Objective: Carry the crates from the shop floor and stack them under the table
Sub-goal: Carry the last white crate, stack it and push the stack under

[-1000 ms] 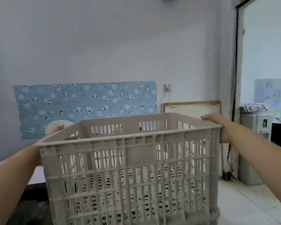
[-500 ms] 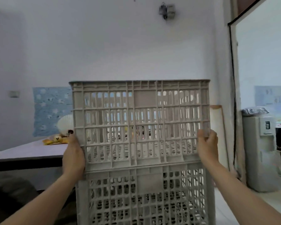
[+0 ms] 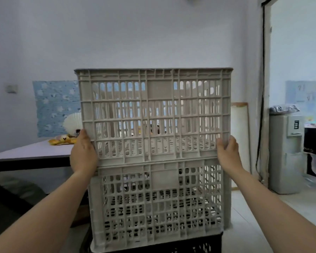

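The top crate (image 3: 153,115) sat upright on a second crate (image 3: 157,207), which rested on a black crate (image 3: 208,248). The left hand (image 3: 83,152) and right hand (image 3: 228,154) gripped the top crate's lower side edges. The stack stood beside the counter (image 3: 31,154).

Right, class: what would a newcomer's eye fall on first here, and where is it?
A pale top crate fills the middle, stacked on a matching lower crate. The left hand and right hand grip its sides near its base. A table stands behind on the left, below a blue flowered sheet on the wall.
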`<state>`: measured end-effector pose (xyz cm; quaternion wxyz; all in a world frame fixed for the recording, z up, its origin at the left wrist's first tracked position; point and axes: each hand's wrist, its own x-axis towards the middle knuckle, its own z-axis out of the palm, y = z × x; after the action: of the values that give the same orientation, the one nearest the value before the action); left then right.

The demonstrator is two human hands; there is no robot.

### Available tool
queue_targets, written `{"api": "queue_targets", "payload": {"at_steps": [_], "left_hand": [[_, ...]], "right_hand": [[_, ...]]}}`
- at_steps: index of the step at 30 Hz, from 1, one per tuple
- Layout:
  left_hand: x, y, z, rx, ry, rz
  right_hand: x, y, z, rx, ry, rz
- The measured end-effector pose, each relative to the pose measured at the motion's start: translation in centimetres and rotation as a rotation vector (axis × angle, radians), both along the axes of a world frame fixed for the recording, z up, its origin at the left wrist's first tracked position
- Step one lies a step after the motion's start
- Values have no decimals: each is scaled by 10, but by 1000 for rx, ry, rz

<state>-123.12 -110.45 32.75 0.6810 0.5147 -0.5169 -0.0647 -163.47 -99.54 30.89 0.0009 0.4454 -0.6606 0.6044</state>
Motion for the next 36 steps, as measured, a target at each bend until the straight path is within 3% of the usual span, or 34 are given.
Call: {"api": "queue_targets", "payload": {"at_steps": [3,9,14,18,22,26,31,36], "left_hand": [[-3,3,-5,-7,22,29],[-10,1,-23,54,389,-131],[-5,2,-29,26,388,-198],[-13,12,-39,56,408,-124],[-23,30,-101,39,197,-222],[-13,36,-180,153,40,-301],[-14,37,-235,367,-115,-17],[-13,44,-265,373,-290,101]], "right_hand": [[-3,4,-12,62,61,-28],[-1,0,-31,-52,-88,110],[-1,-6,-33,-113,-129,93],[-2,-3,-32,-92,-141,112],[7,11,-66,-96,-360,180],[15,14,-162,77,-329,116],[13,14,-222,129,-244,12],[6,12,-251,97,-213,65]]}}
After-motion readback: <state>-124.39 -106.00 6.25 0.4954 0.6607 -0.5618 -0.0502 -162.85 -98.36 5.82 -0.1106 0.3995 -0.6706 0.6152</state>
